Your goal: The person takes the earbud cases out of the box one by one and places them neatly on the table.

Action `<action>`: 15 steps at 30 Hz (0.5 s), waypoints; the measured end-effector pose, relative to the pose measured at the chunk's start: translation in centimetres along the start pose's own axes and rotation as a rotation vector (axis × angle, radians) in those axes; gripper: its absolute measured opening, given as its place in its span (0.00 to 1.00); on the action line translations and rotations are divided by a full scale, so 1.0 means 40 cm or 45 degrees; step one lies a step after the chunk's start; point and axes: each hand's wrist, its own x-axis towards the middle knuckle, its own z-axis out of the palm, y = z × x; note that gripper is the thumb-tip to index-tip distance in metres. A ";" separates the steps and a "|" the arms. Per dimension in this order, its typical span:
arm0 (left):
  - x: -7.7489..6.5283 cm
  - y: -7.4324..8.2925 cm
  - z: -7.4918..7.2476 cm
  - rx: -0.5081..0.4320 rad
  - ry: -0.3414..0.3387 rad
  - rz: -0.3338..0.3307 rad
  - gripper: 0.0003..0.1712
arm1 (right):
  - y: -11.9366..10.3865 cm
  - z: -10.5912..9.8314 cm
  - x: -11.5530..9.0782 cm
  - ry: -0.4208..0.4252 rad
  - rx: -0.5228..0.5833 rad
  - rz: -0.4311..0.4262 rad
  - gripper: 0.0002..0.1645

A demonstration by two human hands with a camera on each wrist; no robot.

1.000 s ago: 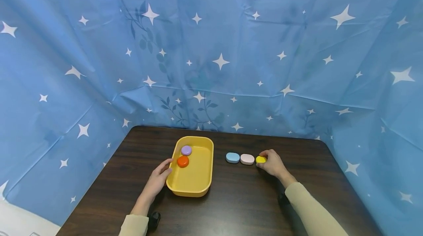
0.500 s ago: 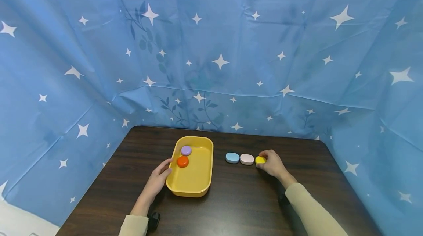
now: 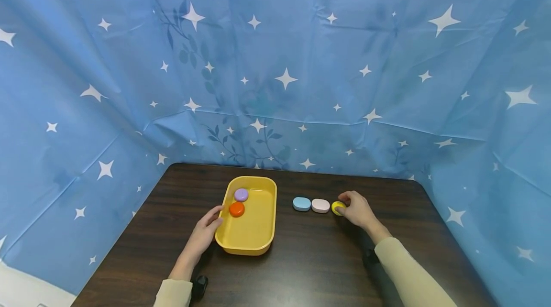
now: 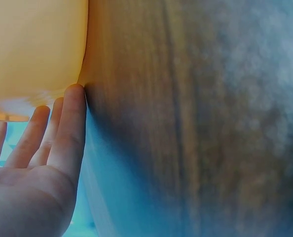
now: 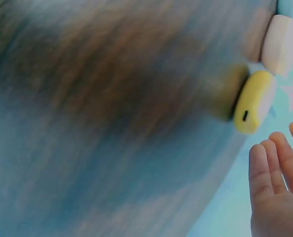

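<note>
Blue cloth [image 3: 275, 49] printed with white stars hangs behind a dark wood-grain tabletop [image 3: 310, 259]. Left of the tabletop's middle, toward its far edge, sits a yellow tray [image 3: 274, 221] with an orange piece [image 3: 236, 209] and a purple piece [image 3: 241, 195] along its left side. Right of the tray, a row runs along the far edge: light-blue piece [image 3: 302, 204], pale pink piece [image 3: 320, 206], and yellow piece [image 5: 255, 98] at the end nearest the tabletop's right edge. Left hand [image 3: 202, 235]: fingers extended, touching the tray's left side. Right hand [image 3: 356, 208]: just beside the yellow piece, its grip unclosed; whether the thumb touches the piece cannot be told. Half a second earlier the fingers held the yellow piece; the grip has since loosened while the piece keeps its place beside the pink one, suggesting a release in line with the row.
</note>
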 end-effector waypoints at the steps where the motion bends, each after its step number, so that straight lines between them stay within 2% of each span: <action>1: 0.000 0.000 0.000 0.000 0.000 0.000 0.26 | -0.003 -0.003 0.000 0.006 0.003 -0.004 0.21; 10: 0.004 -0.002 0.002 -0.013 0.011 0.005 0.26 | -0.032 -0.012 -0.002 0.092 0.056 -0.001 0.19; 15: 0.005 -0.004 0.001 -0.017 0.011 0.008 0.25 | -0.055 -0.017 -0.004 0.130 0.078 -0.048 0.17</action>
